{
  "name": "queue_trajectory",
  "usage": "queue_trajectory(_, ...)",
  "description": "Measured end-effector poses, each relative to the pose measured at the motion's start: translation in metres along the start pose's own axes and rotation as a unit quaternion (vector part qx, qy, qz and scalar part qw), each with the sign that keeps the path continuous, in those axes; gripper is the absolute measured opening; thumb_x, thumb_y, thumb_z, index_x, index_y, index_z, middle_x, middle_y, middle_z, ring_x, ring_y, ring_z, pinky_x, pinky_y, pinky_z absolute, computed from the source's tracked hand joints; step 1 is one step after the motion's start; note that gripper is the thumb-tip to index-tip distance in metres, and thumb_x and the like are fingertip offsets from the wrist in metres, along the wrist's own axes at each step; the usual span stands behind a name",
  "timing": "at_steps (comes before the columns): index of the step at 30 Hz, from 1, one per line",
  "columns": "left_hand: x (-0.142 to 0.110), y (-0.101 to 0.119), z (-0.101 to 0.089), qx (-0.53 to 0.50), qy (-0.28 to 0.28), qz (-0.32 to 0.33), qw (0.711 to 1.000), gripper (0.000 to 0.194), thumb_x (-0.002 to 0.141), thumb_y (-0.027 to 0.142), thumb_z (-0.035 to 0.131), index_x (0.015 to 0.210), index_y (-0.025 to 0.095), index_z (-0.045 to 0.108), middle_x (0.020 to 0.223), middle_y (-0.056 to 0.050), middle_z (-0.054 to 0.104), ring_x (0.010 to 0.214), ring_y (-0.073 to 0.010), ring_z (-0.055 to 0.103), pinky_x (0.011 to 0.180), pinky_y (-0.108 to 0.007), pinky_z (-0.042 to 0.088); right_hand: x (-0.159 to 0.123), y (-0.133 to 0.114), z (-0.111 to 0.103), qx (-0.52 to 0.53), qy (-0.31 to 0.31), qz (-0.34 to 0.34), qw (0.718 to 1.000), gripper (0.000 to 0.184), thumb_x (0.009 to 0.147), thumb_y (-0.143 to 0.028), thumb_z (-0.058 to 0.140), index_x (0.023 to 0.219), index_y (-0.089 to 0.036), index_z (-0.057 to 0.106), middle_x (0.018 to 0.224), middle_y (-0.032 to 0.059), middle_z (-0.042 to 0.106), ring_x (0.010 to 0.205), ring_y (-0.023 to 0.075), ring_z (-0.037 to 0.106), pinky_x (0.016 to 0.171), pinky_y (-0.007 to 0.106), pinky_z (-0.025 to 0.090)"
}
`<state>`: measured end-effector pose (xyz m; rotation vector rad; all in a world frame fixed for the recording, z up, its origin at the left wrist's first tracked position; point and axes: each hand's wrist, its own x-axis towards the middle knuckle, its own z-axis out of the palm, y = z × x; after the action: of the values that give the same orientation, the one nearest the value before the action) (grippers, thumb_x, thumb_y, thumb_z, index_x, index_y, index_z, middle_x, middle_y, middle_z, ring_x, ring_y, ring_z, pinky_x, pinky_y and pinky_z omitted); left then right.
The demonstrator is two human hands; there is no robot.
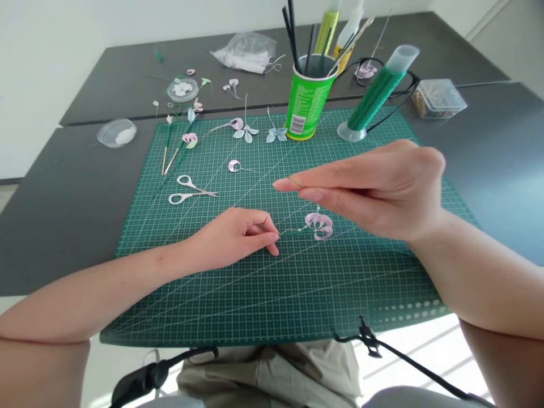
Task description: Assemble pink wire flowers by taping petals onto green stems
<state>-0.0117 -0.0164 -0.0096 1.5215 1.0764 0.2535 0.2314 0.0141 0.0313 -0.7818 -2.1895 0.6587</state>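
My left hand [238,235] is closed low over the cutting mat, its thumb and fingers pinching the thin green stem of a flower. The pale pink flower [318,225] has loop-shaped petals and sticks out to the right of those fingers. My right hand [374,190] is raised above and to the right of the flower, index finger and thumb stretched forward and pressed near each other. A fine thread [294,182] shows at its fingertips; where the thread leads is too faint to see. White-handled scissors [187,191] lie spread beyond my left hand.
A green gridded cutting mat [263,306] covers the table's front. On it stand a green can [310,105] of sticks and a tube of green wire [376,99]. Beyond lie several petals, leaf pieces, small dishes [117,133], a plastic bag [246,51] and a clear box [440,97].
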Motion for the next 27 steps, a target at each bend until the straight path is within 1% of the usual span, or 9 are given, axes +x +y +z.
queue_trajectory(3, -0.002, 0.001, 0.000, 0.023, -0.015, 0.019, 0.999, 0.022, 0.100, 0.037, 0.062, 0.087, 0.021, 0.069, 0.086, -0.002, 0.085, 0.042, -0.0080, 0.042, 0.041, -0.023, 0.031, 0.002, 0.000, 0.001, 0.013, -0.023, 0.057, 0.998, 0.033, 0.103, -0.049, 0.061, 0.119, -0.033, 0.084, 0.099, 0.0012, 0.083, 0.064, 0.0108, 0.062, 0.051, 0.023, 0.045)
queue_trajectory(6, -0.002, 0.001, 0.001, 0.052, -0.019, 0.039, 0.998, 0.019, 0.100, 0.033, 0.061, 0.087, 0.022, 0.069, 0.085, 0.001, 0.085, 0.043, -0.0078, 0.043, 0.043, -0.023, 0.031, 0.004, 0.000, 0.002, 0.026, -0.027, 0.066, 0.997, 0.033, 0.102, -0.049, 0.061, 0.118, -0.032, 0.085, 0.093, 0.0013, 0.082, 0.068, 0.0119, 0.064, 0.055, 0.023, 0.046)
queue_trajectory(9, -0.002, 0.000, 0.002, 0.056, -0.016, 0.055, 0.997, 0.015, 0.099, 0.031, 0.065, 0.087, 0.022, 0.069, 0.085, 0.003, 0.085, 0.046, -0.0082, 0.049, 0.046, -0.023, 0.034, 0.007, -0.001, 0.002, 0.023, -0.028, 0.069, 0.997, 0.030, 0.103, -0.043, 0.062, 0.116, -0.030, 0.086, 0.084, 0.0018, 0.079, 0.069, 0.0127, 0.065, 0.057, 0.025, 0.044)
queue_trajectory(11, -0.001, -0.001, 0.002, 0.054, -0.014, 0.067, 0.996, 0.015, 0.098, 0.030, 0.066, 0.086, 0.022, 0.069, 0.085, 0.002, 0.085, 0.049, -0.0092, 0.056, 0.049, -0.023, 0.037, 0.009, 0.000, 0.001, 0.015, -0.032, 0.077, 0.996, 0.029, 0.103, -0.041, 0.062, 0.115, -0.029, 0.086, 0.080, 0.0018, 0.077, 0.068, 0.0129, 0.064, 0.057, 0.026, 0.043)
queue_trajectory(15, -0.002, -0.003, 0.002, 0.057, -0.018, 0.079, 0.995, 0.013, 0.099, 0.029, 0.067, 0.087, 0.022, 0.070, 0.086, 0.002, 0.085, 0.056, -0.0113, 0.066, 0.053, -0.024, 0.041, 0.013, 0.004, 0.001, 0.017, -0.041, 0.092, 0.995, 0.030, 0.103, -0.042, 0.063, 0.112, -0.027, 0.087, 0.074, 0.0021, 0.073, 0.065, 0.0140, 0.061, 0.055, 0.028, 0.042)
queue_trajectory(20, -0.004, -0.004, 0.002, 0.043, -0.015, 0.083, 0.995, 0.010, 0.098, 0.026, 0.068, 0.088, 0.022, 0.069, 0.088, 0.003, 0.086, 0.062, -0.0112, 0.071, 0.057, -0.023, 0.046, 0.019, 0.013, 0.002, 0.005, -0.039, 0.127, 0.991, 0.025, 0.101, -0.037, 0.066, 0.109, -0.025, 0.087, 0.064, -0.0006, 0.066, 0.059, 0.0122, 0.052, 0.058, 0.029, 0.042)
queue_trajectory(24, -0.005, -0.004, 0.001, 0.044, -0.004, 0.084, 0.996, 0.006, 0.096, 0.022, 0.067, 0.090, 0.022, 0.069, 0.090, 0.004, 0.086, 0.070, -0.0107, 0.074, 0.061, -0.022, 0.049, 0.023, 0.022, 0.004, -0.001, -0.029, 0.140, 0.990, 0.022, 0.100, -0.031, 0.068, 0.105, -0.023, 0.088, 0.061, -0.0019, 0.062, 0.058, 0.0115, 0.050, 0.059, 0.029, 0.043)
queue_trajectory(27, -0.004, -0.003, 0.001, 0.035, 0.010, 0.087, 0.996, 0.006, 0.096, 0.022, 0.068, 0.090, 0.022, 0.068, 0.090, 0.004, 0.086, 0.075, -0.0112, 0.076, 0.064, -0.022, 0.050, 0.026, 0.030, 0.006, -0.002, -0.029, 0.145, 0.989, 0.021, 0.099, -0.030, 0.069, 0.101, -0.022, 0.088, 0.062, -0.0004, 0.064, 0.058, 0.0124, 0.051, 0.057, 0.029, 0.042)
